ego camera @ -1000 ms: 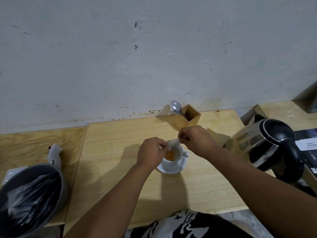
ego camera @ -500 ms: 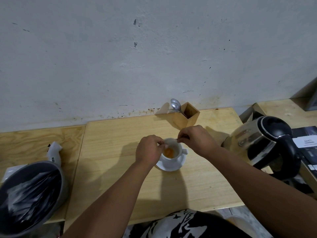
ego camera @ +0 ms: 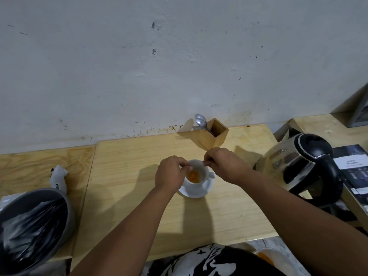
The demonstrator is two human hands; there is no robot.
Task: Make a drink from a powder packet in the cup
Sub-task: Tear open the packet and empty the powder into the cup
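A white cup [ego camera: 201, 177] stands on a white saucer [ego camera: 196, 193] in the middle of the wooden table [ego camera: 129, 176]. Orange powder [ego camera: 193, 176] lies in the bottom of the cup. My left hand [ego camera: 171, 174] is at the cup's left rim and my right hand [ego camera: 223, 164] at its far right rim. Both pinch the small white powder packet [ego camera: 196, 164] just over the cup's mouth. The packet is mostly hidden by my fingers and blends with the cup's white wall.
A steel and black kettle [ego camera: 298, 164] stands to the right of the cup. A wooden holder [ego camera: 214, 136] with a spoon [ego camera: 200, 120] is by the wall behind it. A bin lined with a black bag [ego camera: 31, 226] and a white pouch [ego camera: 58, 178] are at the left.
The packet was plainly visible between my fingers above the cup a second ago. My hands have since come lower and closer to the rim, and little of the packet shows.
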